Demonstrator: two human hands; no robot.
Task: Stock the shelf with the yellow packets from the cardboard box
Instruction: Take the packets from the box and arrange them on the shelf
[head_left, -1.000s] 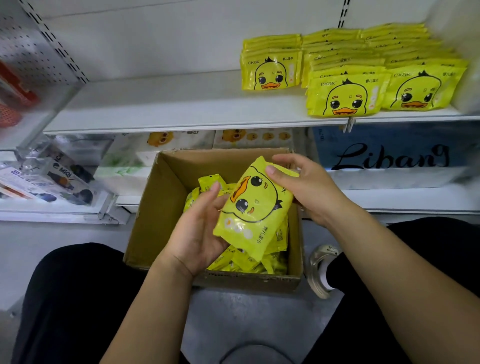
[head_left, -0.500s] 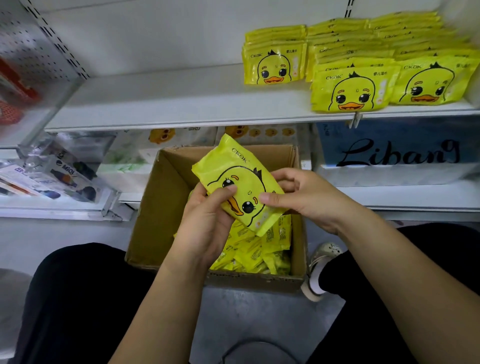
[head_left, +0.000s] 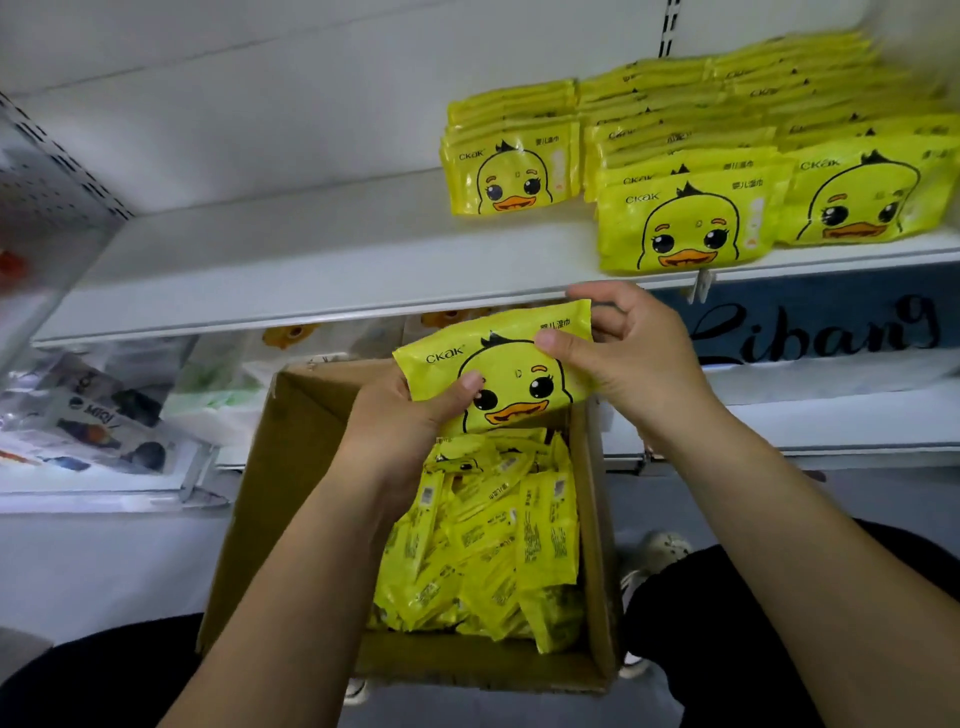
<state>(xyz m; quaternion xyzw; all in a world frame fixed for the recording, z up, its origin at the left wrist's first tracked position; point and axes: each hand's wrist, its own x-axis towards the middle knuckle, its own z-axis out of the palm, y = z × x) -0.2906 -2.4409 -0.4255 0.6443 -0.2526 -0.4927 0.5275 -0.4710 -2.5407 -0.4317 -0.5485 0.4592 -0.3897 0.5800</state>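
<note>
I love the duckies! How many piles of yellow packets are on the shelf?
3: the left pile, the middle pile nearest the shelf front, and the right pile. More may hide past the picture's right side.

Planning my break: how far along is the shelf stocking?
Done: stacks of yellow duck-face packets fill the right of the white shelf. In hand: left hand and right hand hold one yellow packet over the brown cardboard box. Left: many loose packets lie in that box.
</note>
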